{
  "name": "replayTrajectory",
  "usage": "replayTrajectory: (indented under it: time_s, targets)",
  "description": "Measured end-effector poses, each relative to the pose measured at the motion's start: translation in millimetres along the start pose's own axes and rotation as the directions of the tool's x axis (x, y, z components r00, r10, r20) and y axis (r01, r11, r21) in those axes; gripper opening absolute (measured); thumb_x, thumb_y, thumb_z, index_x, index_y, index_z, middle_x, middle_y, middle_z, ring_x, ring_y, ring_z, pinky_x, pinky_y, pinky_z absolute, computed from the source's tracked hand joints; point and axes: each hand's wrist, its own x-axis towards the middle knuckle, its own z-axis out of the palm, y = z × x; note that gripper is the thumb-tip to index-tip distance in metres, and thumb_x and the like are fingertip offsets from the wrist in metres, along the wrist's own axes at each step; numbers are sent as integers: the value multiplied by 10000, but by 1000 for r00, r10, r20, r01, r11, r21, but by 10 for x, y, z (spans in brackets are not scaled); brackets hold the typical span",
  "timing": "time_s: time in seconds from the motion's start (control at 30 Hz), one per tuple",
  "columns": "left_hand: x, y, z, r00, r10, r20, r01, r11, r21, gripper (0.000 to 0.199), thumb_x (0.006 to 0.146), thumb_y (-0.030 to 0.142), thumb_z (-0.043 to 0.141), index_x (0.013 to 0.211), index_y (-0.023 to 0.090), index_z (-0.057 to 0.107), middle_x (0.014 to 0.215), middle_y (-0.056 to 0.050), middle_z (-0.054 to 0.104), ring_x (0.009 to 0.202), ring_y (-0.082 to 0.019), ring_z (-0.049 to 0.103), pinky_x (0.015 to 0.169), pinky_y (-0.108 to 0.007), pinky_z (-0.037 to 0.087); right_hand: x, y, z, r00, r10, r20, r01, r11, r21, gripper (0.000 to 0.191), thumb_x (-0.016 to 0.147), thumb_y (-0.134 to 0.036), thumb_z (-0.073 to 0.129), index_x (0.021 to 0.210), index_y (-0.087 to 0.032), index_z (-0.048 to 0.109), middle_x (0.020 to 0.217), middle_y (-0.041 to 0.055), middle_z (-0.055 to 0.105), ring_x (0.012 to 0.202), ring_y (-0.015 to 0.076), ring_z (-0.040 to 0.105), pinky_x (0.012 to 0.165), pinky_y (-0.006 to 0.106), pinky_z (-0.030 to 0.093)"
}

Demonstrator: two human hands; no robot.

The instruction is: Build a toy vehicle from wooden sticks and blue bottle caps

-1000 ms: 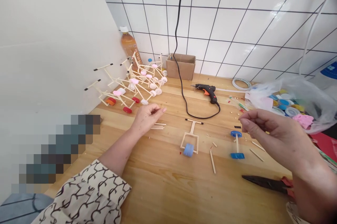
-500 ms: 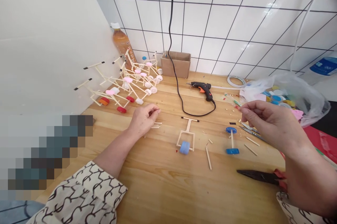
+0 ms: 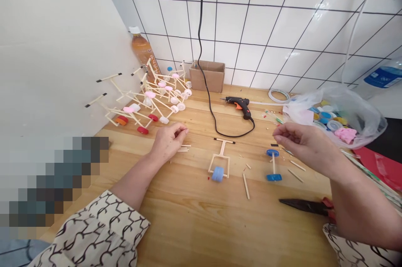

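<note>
Two bare hands over the wooden worktop [image 3: 201, 225]. Left hand [image 3: 168, 142]: grip together, just beside loose wooden sticks [image 3: 184, 148]. Right hand [image 3: 306, 143]: raised near a blue-capped axle [image 3: 274, 165], grip state unclear.

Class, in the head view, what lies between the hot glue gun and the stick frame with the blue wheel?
The head view shows the black cord of the hot glue gun looping between it and the stick frame.

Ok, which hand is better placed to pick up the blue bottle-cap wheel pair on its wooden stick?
Right, probably: the right hand is nearest, its fingertips close above the blue bottle-cap wheel pair on a wooden stick. The left hand sits much farther away, beside the short pale wooden sticks.
</note>
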Motion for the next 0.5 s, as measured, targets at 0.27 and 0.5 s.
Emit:
replayTrajectory:
  time_s: [0.27,0.5]
  targets:
    - [-23,60,-6,997,44,-62,-46,999,-27,212,781,326,523,768,147,636,668,-16,656,590,-132,576,571,-229,430,20,147,27,952,-27,304,95,972,-213,234,766,-331,521,931,-200,624,938,73,664,844,224,600,736,351,452]
    - [-59,156,-37,988,99,-121,-103,994,-28,184,798,300,531,797,151,639,721,-22,676,641,-135,609,622,-229,473,57,173,152,939,36,343,54,967,-250,118,742,-198,509,698,-200,618,694,27,655,636,181,585,581,295,400]
